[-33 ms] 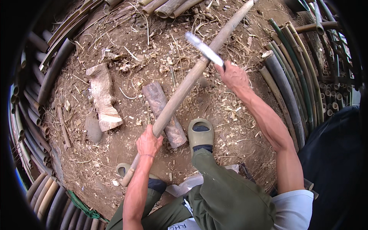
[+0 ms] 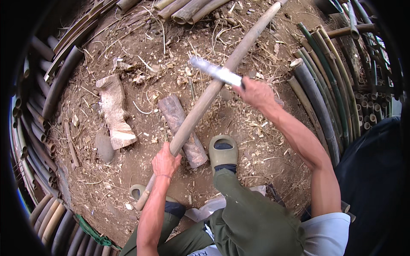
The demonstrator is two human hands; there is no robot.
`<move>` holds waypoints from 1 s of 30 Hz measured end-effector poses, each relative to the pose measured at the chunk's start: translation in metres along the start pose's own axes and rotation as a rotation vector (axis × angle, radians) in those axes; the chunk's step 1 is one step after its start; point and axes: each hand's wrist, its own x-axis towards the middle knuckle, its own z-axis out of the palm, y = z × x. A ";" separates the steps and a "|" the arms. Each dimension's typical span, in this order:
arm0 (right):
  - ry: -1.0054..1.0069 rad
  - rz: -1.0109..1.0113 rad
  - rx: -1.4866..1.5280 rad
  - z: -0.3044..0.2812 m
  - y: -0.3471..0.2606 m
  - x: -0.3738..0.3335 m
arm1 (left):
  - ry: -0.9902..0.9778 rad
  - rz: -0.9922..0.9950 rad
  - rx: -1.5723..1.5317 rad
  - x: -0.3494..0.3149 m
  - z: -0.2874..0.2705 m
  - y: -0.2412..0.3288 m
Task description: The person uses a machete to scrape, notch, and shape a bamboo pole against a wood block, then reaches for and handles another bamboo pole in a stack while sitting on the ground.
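My left hand [image 2: 166,163] is wrapped round the lower part of a long bamboo pole [image 2: 198,106], which slants from beside my left foot up to the far right. My right hand [image 2: 258,93] grips the dark handle of a machete [image 2: 217,73]. Its bright blade, smeared by motion, crosses over the pole well beyond my left hand; whether it touches the pole I cannot tell. A short brown log [image 2: 194,149] lies on the ground beneath the pole.
A pale hacked block of wood [image 2: 114,112] and a round stone [image 2: 104,147] lie at the left. Bamboo poles [image 2: 318,100] line the right side, with more bamboo [image 2: 64,79] at the left. Wood chips litter the soil. My sandalled foot [image 2: 223,150] is near the log.
My right hand and the machete have shifted nearer to me along the pole and slightly left, the blade lying flatter. The left hand and pole stay almost in place.
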 end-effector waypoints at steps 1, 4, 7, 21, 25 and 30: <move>-0.106 -0.146 -0.021 -0.002 -0.008 -0.011 | -0.020 -0.004 -0.011 -0.003 -0.003 0.001; 0.099 0.002 -0.016 -0.004 0.005 0.001 | -0.142 -0.016 -0.093 0.002 -0.019 0.004; -0.010 0.064 -0.002 0.001 -0.010 -0.006 | -0.218 0.043 -0.295 -0.001 -0.013 -0.022; 0.243 0.100 0.106 0.018 0.004 0.010 | -0.272 -0.001 -0.314 0.012 -0.022 -0.003; -0.077 -0.155 0.048 0.016 -0.035 -0.017 | -0.234 0.015 -0.280 0.009 -0.024 -0.007; 0.265 0.327 0.064 0.010 0.032 0.020 | -0.312 -0.009 -0.220 0.012 -0.028 0.010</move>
